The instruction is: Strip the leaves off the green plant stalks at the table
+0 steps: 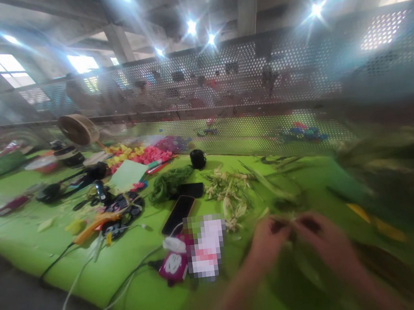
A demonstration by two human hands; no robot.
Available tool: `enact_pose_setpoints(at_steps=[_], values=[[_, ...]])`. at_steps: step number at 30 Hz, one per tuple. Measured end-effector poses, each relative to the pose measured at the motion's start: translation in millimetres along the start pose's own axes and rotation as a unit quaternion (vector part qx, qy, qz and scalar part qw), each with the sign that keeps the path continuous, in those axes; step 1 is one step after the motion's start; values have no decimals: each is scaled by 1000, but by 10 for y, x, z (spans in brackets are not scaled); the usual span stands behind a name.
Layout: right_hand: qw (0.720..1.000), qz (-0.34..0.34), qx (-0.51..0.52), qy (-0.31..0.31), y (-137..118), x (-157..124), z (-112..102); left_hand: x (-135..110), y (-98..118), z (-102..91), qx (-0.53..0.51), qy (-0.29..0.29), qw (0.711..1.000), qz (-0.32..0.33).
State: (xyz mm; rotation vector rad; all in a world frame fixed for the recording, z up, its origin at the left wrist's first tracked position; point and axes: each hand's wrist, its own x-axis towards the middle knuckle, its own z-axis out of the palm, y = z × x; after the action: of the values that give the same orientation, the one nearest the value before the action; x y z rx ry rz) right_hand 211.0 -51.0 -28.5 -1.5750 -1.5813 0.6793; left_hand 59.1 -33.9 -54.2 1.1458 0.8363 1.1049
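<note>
My left hand (268, 242) and my right hand (325, 241) meet low over the bright green table (152, 292), right of centre. Both are blurred by motion. Their fingertips are pinched together on a thin green strip, perhaps a leaf or stem (294, 224), that runs between them. More long green leaves (307, 268) lie under and in front of the hands. A heap of pale cut plant bits (230, 192) sits just beyond my left hand.
A black phone (178, 214), a pink charger (173, 265) with white cables, scissors and tools (119, 211) lie to the left. Pink and yellow pieces (139, 154), a small fan (77, 129) and a black cup (197, 158) stand further back. A perforated metal screen (258, 78) closes the far side.
</note>
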Motion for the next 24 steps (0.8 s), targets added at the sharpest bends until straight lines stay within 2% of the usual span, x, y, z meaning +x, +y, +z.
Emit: enact_pose_setpoints(at_steps=[4, 7, 12, 20, 24], values=[[999, 24, 27, -13, 3, 44, -73, -4, 28, -15, 35, -10, 999, -4], [999, 16, 1, -30, -37, 57, -89, -10, 28, -22, 67, -17, 998, 3], [999, 24, -25, -14, -116, 26, -66, -14, -44, -16, 120, 2, 993, 2], [995, 55, 55, 57, -140, 6, -54, 1, -107, -22, 56, -13, 998, -36], [990, 93, 93, 59, -161, -25, -32, 10, -111, -20, 63, -9, 997, -47]])
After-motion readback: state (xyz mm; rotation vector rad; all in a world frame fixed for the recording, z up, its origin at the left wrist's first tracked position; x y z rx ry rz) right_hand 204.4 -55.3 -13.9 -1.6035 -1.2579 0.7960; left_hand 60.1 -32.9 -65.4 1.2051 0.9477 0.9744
